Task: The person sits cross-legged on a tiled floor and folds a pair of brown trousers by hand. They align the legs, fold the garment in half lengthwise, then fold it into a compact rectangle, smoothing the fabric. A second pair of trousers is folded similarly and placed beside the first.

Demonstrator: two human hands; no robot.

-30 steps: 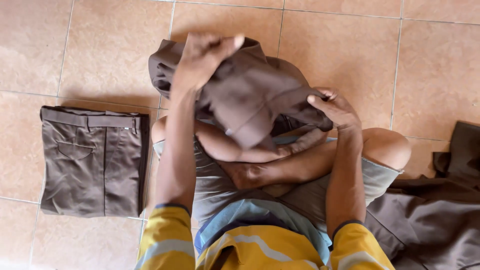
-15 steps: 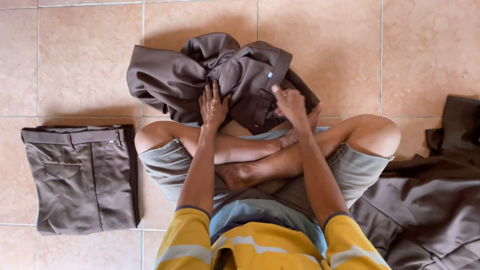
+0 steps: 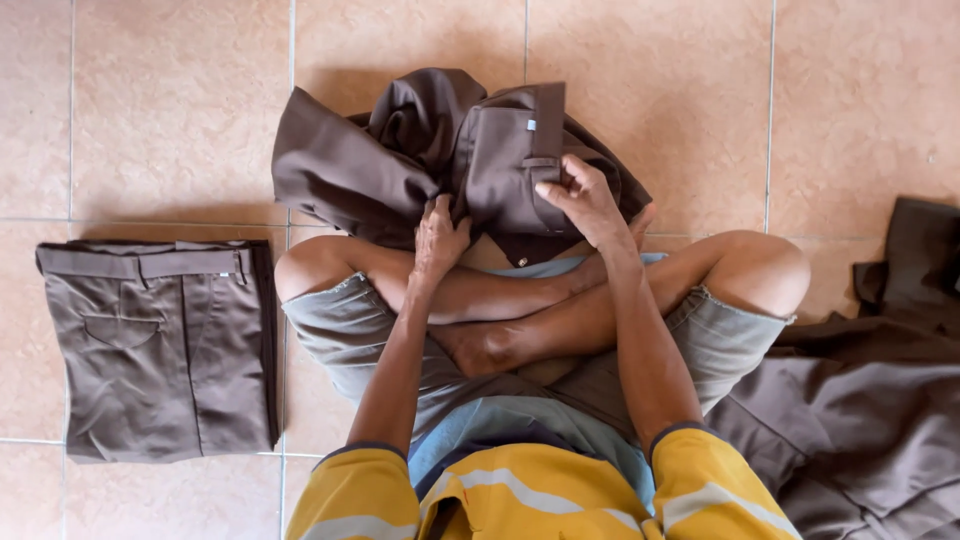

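I sit cross-legged on a tiled floor. A crumpled pair of brown trousers [image 3: 400, 160] lies on the tiles just past my shins. My left hand [image 3: 440, 235] grips the bunched cloth at its near edge. My right hand [image 3: 583, 200] pinches the waistband part of the same trousers, where a small pale label shows. Both arms reach over my crossed legs.
A folded pair of brown trousers [image 3: 160, 345] lies flat on the floor to my left. A heap of more brown cloth [image 3: 870, 400] spreads at my right, beside my knee. Tan tiles [image 3: 160, 100] surround me.
The brown trousers, held up in the air a second ago, have come down onto the floor in front of my legs. Both hands lowered with them and now hold the near edge.
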